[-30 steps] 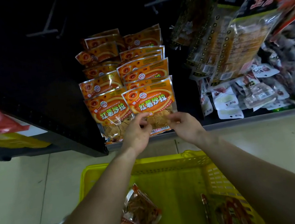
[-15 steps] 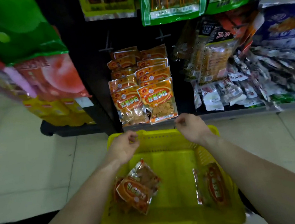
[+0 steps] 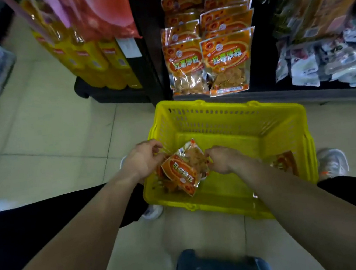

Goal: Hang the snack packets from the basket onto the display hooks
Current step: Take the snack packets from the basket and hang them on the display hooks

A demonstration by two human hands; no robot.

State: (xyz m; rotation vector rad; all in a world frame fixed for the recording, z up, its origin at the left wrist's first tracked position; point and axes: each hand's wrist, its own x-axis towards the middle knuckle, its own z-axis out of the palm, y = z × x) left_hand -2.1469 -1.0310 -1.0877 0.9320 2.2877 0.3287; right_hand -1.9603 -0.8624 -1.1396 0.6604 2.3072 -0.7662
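Note:
A yellow plastic basket (image 3: 228, 115) stands on the tiled floor in front of me. At its left side lies an orange snack packet (image 3: 183, 172) on top of another one. My left hand (image 3: 143, 158) touches its left edge with fingers curled. My right hand (image 3: 222, 159) pinches its right edge. Another orange packet (image 3: 284, 162) lies at the basket's right wall, partly hidden by my right forearm. Two rows of matching orange packets (image 3: 224, 60) hang on the display hooks just beyond the basket; the hooks themselves are hidden.
Yellow and red bags (image 3: 95, 44) hang on the rack at left. White and dark small packets (image 3: 324, 60) fill the rack at right. A blue stool (image 3: 220, 265) is under me. My shoes (image 3: 333, 161) flank the basket.
Both hands left the hanging packets and dropped into the basket. They now hold the top orange packet at its edges. The view has tilted down.

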